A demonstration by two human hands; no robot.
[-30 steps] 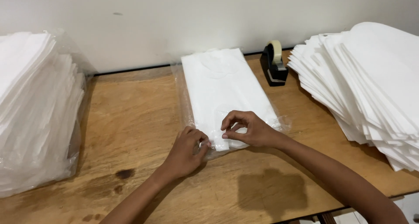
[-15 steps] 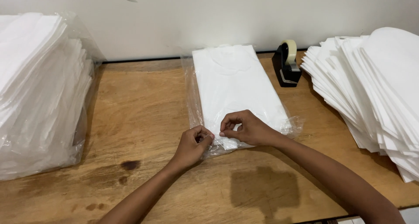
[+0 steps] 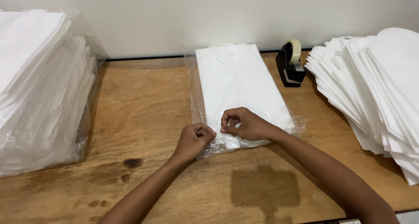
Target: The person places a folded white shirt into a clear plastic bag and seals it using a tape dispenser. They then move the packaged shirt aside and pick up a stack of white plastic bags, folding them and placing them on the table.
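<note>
The worn wooden table (image 3: pixel 131 119) fills the lower part of the view and meets a plain white wall at its far edge. At the table's left end stands a tall stack of folded white garments wrapped in clear plastic (image 3: pixel 39 88). At the right end lies a fanned pile of unwrapped white folded garments (image 3: pixel 375 88), spilling toward the near edge.

At the centre lies a single folded white garment inside a clear plastic bag (image 3: pixel 238 84), its long side running away from the person and its open end nearest them. Just beside its far right corner, between it and the fanned pile, stands a black tape dispenser with a pale roll of tape (image 3: pixel 291 64).

Both hands work at the bag's near end. The left hand (image 3: pixel 194 141) is curled nearly closed, fingertips pinching the plastic edge. The right hand (image 3: pixel 244 124) rests on the garment, fingers bent, thumb and forefinger apparently pinching the same flap; the exact grip is hard to see.
</note>
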